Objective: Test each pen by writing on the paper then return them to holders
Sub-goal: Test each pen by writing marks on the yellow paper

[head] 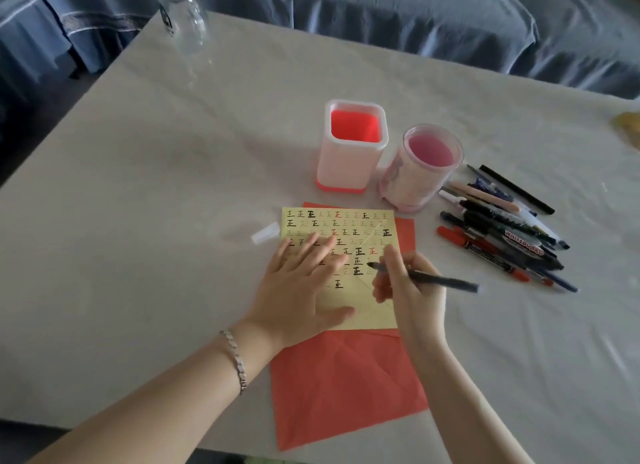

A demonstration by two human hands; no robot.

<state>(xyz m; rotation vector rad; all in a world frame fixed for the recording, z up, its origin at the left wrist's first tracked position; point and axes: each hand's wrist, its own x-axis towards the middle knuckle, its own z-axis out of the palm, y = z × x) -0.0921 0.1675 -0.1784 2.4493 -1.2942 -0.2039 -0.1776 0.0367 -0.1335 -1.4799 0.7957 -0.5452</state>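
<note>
A yellow paper (360,300) covered with rows of written marks lies on a red sheet (346,384). My left hand (301,290) rests flat on the paper's left part, fingers spread. My right hand (408,287) grips a dark pen (440,279), its tip touching the paper near the marks. A pile of several pens and markers (502,228) lies to the right. Two holders stand behind the paper: a square white-and-red one (349,165) and a round pink one (415,183); no pens show inside them.
A clear pen cap (266,233) lies left of the paper. A clear plastic bottle (183,16) stands at the table's far left corner. A blue-covered sofa runs behind the table (138,186). A yellowish object (628,125) sits at the right edge.
</note>
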